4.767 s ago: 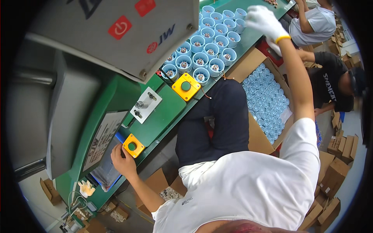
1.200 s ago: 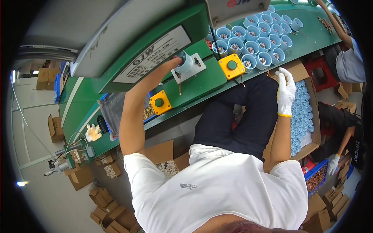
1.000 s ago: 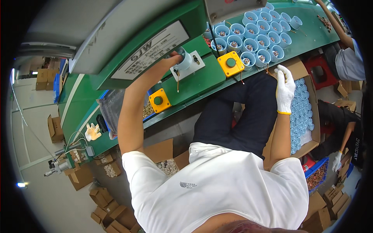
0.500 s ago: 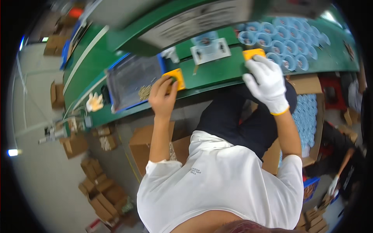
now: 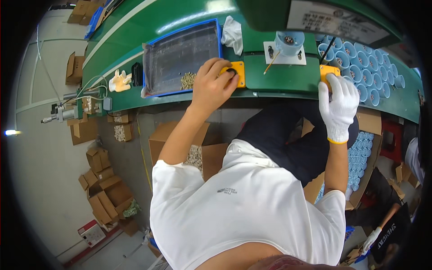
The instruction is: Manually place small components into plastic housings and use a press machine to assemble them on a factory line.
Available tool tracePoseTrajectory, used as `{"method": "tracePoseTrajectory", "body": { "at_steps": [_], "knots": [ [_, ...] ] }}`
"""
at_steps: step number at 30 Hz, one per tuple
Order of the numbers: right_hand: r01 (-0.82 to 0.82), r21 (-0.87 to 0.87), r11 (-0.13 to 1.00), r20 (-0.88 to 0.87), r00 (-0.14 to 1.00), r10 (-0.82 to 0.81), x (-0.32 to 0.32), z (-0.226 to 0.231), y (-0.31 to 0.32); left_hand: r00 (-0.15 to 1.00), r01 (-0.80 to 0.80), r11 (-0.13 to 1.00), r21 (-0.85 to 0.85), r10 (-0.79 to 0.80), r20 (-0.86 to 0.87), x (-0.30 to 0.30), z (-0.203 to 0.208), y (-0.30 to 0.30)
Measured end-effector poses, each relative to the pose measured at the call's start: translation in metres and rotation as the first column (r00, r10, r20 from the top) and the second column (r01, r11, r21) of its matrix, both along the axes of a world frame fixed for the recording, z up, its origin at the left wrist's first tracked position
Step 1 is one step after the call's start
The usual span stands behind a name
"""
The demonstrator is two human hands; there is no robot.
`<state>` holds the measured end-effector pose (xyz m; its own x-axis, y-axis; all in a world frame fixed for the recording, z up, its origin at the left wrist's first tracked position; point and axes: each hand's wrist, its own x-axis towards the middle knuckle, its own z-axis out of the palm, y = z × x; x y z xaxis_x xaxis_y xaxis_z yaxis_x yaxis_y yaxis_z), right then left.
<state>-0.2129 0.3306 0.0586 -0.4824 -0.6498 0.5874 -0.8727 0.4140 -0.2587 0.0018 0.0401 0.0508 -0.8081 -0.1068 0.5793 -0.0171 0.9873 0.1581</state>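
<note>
My left hand [image 5: 212, 87], bare, lies with bent, slightly parted fingers on a yellow button box [image 5: 240, 74] with a dark round button. My right hand [image 5: 340, 105], in a white knitted glove, rests its fingers over a second yellow button box [image 5: 330, 71]. Neither hand grips anything. Between the boxes a light blue cup [image 5: 289, 48] sits in a white plate fixture [image 5: 300, 59], with small dark and light bits visible inside it. A thin stick [image 5: 272, 63] leans at the fixture's front edge.
A blue-rimmed tray [image 5: 218, 40] holds small tan pieces [image 5: 188, 81]. Many blue cups [image 5: 360, 60] stand at right. A green machine housing [image 5: 265, 18] overhangs the bench. White cloth [image 5: 232, 35] and a glove [image 5: 120, 82] lie on it. Cardboard boxes [image 5: 173, 135] stand below; another person's gloved hand [image 5: 371, 238] shows lower right.
The view has shifted, so the bench shows lower and clearer. Both hands stay at their yellow boxes; the left now covers more of its box, and the right hand's fingers point more upright.
</note>
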Motion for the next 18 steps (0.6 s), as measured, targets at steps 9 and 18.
{"method": "tracePoseTrajectory", "body": {
  "at_steps": [9,18],
  "knots": [
    [-0.058,-0.125,0.990,-0.046,0.998,0.053,0.000,-0.012,0.022,0.847,-0.512,0.779,0.361,0.388,0.363,0.081,-0.019,-0.133],
    [-0.047,-0.126,0.991,0.000,0.999,0.047,-0.001,-0.026,0.029,0.763,-0.518,0.840,0.159,0.370,0.530,0.079,-0.009,-0.132]
  ]
}}
